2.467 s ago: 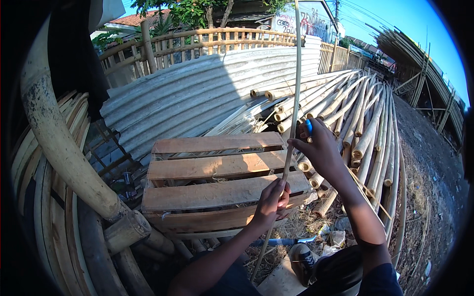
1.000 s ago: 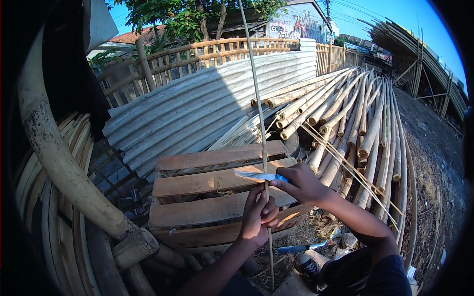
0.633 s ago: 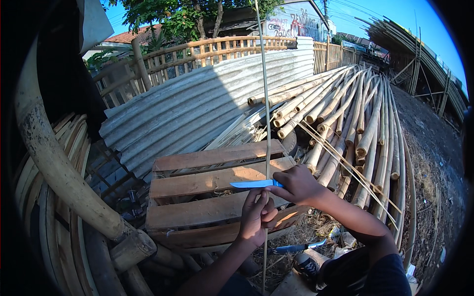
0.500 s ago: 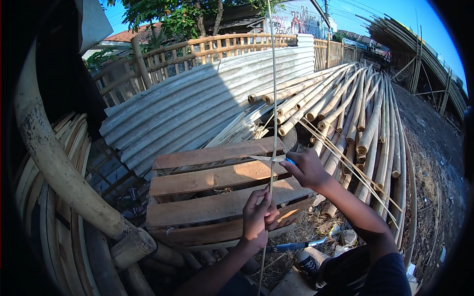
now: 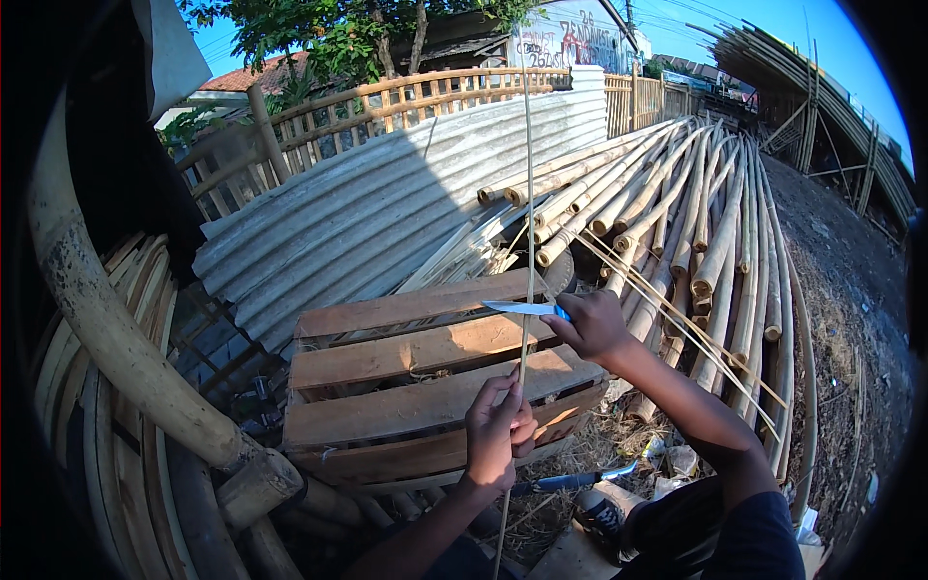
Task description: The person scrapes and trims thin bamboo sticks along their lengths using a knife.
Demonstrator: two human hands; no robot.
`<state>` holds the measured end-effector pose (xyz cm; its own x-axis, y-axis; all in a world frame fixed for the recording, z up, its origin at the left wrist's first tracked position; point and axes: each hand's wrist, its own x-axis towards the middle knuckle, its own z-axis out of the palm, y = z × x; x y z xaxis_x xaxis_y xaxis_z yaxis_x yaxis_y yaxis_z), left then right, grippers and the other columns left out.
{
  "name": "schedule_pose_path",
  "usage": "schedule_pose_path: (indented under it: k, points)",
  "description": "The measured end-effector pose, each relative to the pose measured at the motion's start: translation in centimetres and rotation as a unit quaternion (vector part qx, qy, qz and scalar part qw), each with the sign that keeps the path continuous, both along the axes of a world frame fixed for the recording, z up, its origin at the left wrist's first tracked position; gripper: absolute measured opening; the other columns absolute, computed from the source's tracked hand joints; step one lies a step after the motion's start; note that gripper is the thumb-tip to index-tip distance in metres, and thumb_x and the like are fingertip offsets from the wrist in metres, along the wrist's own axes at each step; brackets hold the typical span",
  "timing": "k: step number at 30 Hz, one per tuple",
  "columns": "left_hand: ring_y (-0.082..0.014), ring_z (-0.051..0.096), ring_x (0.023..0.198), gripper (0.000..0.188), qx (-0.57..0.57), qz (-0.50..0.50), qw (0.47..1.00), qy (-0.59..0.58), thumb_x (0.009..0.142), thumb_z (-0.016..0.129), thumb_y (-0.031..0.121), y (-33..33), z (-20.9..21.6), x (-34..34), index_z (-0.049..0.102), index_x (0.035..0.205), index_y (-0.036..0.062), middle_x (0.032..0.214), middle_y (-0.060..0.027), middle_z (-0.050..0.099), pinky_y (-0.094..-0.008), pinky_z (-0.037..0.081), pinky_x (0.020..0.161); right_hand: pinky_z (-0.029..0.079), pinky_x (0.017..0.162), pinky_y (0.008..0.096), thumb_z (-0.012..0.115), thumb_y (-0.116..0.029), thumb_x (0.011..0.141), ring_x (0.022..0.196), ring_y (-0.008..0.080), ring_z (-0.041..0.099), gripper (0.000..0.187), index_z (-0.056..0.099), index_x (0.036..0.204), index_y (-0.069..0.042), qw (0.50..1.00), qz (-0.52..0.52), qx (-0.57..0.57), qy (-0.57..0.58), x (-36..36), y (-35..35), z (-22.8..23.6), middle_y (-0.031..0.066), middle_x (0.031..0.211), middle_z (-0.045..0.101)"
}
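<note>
A long, thin bamboo strip (image 5: pixel 530 213) stands nearly upright in front of me, running from the top of the view down past my lap. My left hand (image 5: pixel 496 432) is closed round it, thumb and fingers pinching it low down. Above that, my right hand (image 5: pixel 592 324) grips the blue handle of a knife (image 5: pixel 517 307). The blade points left and crosses the strip, apparently against it. Behind both hands lies a slatted wooden crate (image 5: pixel 416 362).
Long bamboo poles (image 5: pixel 710 242) lie piled at the right. Corrugated sheeting (image 5: pixel 377 203) leans behind the crate. A thick bamboo pole (image 5: pixel 135 324) and split bamboo strips (image 5: pixel 97 416) stand at the left. Near my shoe (image 5: pixel 601 522) lies a blue-handled tool (image 5: pixel 570 480).
The blade has turned and shows its flat side more brightly. Strip and both hands sit slightly further left in view, with the whole scene shifted a little left too.
</note>
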<state>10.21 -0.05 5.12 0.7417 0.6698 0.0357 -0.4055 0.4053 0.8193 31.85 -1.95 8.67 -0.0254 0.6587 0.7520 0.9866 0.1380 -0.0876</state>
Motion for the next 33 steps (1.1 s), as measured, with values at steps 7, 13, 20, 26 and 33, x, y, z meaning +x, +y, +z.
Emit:
schedule_pose_path:
  k: [7, 13, 20, 26, 33]
  points:
    - [-0.0024, 0.023, 0.044, 0.012, -0.01, -0.02, 1.0, 0.022, 0.097, 0.049, 0.024, -0.9, -0.5, -0.3, 0.051, 0.106, 0.0167, 0.06, 0.0047, 0.032, -0.0197, 0.015, 0.039, 0.04, 0.042, 0.0423, 0.058, -0.041, 0.086, 0.042, 0.0342, 0.05, 0.041, 0.054, 0.065, -0.006, 0.993, -0.081, -0.004, 0.086, 1.3, 0.5, 0.2, 0.0136, 0.046, 0.047]
    - [-0.0031, 0.023, 0.044, 0.013, -0.031, -0.035, 0.998, 0.051, 0.096, 0.05, 0.027, -0.5, -0.9, -0.3, 0.05, 0.106, 0.0194, 0.062, 0.0045, 0.031, -0.0192, 0.015, 0.039, 0.04, 0.047, 0.0437, 0.053, -0.035, 0.089, 0.049, 0.0378, 0.052, 0.041, 0.054, 0.064, -0.003, 0.999, 0.012, -0.022, 0.041, -0.8, 0.0, -0.7, 0.0189, 0.052, 0.048]
    - [-0.0027, 0.022, 0.046, 0.015, -0.104, -0.14, 0.985, 0.006, 0.096, 0.048, 0.032, 0.5, -0.4, -1.0, 0.047, 0.108, 0.0235, 0.063, 0.0045, 0.027, -0.0184, 0.016, 0.04, 0.038, 0.049, 0.0444, 0.057, -0.036, 0.086, 0.049, 0.0369, 0.051, 0.039, 0.051, 0.062, -0.006, 0.994, 0.017, -0.048, 0.095, 0.9, -0.5, -1.6, 0.0175, 0.048, 0.045]
    - [-0.0025, 0.022, 0.046, 0.03, -0.126, -0.214, 0.968, -0.024, 0.096, 0.048, 0.033, 0.5, 1.2, -1.6, 0.043, 0.124, 0.0254, 0.064, 0.0051, 0.028, -0.0176, 0.017, 0.04, 0.036, 0.048, 0.0295, 0.047, -0.048, 0.093, 0.047, 0.0126, 0.042, 0.052, 0.047, 0.061, -0.007, 0.802, 0.106, -0.1, 0.579, 4.4, 0.1, 0.2, -0.0003, 0.052, 0.044]
    - [-0.0032, 0.023, 0.046, 0.039, -0.133, -0.216, 0.967, -0.038, 0.097, 0.044, 0.036, 1.2, 1.3, -1.0, 0.034, 0.133, 0.0261, 0.065, 0.0045, 0.03, -0.0185, 0.02, 0.04, 0.049, 0.063, 0.0244, 0.061, -0.027, 0.088, 0.071, 0.0112, 0.061, 0.038, 0.038, 0.063, -0.011, 0.715, 0.256, -0.059, 0.648, -3.5, -0.1, 3.6, 0.0051, 0.072, 0.061]
